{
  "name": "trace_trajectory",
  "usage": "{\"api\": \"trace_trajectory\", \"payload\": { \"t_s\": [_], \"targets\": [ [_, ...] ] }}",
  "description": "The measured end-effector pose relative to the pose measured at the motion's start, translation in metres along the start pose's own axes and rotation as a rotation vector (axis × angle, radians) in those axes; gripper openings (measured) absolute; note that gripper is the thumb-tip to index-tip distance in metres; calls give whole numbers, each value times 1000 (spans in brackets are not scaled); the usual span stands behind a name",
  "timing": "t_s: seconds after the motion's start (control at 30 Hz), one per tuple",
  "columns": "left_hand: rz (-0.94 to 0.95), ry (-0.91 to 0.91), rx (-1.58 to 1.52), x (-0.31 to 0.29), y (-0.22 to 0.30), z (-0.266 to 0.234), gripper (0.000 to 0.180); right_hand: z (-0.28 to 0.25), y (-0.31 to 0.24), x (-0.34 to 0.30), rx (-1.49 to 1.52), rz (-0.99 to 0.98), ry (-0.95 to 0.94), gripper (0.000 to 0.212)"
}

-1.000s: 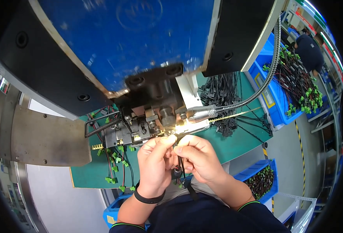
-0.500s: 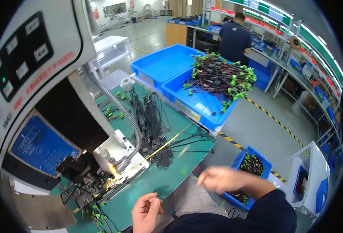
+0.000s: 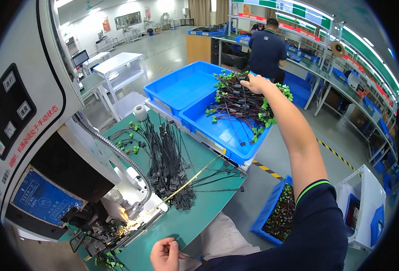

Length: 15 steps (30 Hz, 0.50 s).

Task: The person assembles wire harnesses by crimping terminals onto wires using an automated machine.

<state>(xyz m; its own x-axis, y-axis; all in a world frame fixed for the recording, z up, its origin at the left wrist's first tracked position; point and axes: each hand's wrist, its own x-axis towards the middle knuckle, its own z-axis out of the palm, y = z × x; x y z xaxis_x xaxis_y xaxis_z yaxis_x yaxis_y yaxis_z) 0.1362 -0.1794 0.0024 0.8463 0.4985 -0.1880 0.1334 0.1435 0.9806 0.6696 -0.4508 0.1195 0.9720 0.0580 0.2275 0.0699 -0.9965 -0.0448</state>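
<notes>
My right hand (image 3: pixel 257 84) reaches far out over a heaped pile of wire harnesses (image 3: pixel 241 103), dark red and black leads with green connectors. Its fingers are closed at the top of the pile, on what looks like a harness's black part. The pile lies in the nearer blue tray (image 3: pixel 208 122). Close to my body, my left hand (image 3: pixel 165 255) is curled shut by the green table's (image 3: pixel 199 212) near edge, with nothing visible in it. Left of it stands a machine with a lit metal work area (image 3: pixel 134 219); several green-ended leads (image 3: pixel 110 260) hang at its front.
A bundle of black cables (image 3: pixel 168 162) lies mid-table, beside a yellow strip (image 3: pixel 192 177) and a white roll (image 3: pixel 140 113). A second blue tray (image 3: pixel 181 86) sits behind. On the floor at right is a blue bin (image 3: pixel 278 212) of small parts. A co-worker (image 3: pixel 267 49) sits farther off.
My right hand has swung from near my lap up and forward to the harness pile. My left hand has dropped slightly and stays curled. The view has shifted.
</notes>
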Motion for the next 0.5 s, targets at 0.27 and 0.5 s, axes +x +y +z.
{"api": "trace_trajectory", "payload": {
  "t_s": [0.27,0.5],
  "targets": [
    [173,0,288,-1,0,3,15,42,-70,-151,-41,-942,201,23],
    [194,-16,435,-6,7,5,14,33,-25,-125,-454,-651,-118,13]
  ]
}}
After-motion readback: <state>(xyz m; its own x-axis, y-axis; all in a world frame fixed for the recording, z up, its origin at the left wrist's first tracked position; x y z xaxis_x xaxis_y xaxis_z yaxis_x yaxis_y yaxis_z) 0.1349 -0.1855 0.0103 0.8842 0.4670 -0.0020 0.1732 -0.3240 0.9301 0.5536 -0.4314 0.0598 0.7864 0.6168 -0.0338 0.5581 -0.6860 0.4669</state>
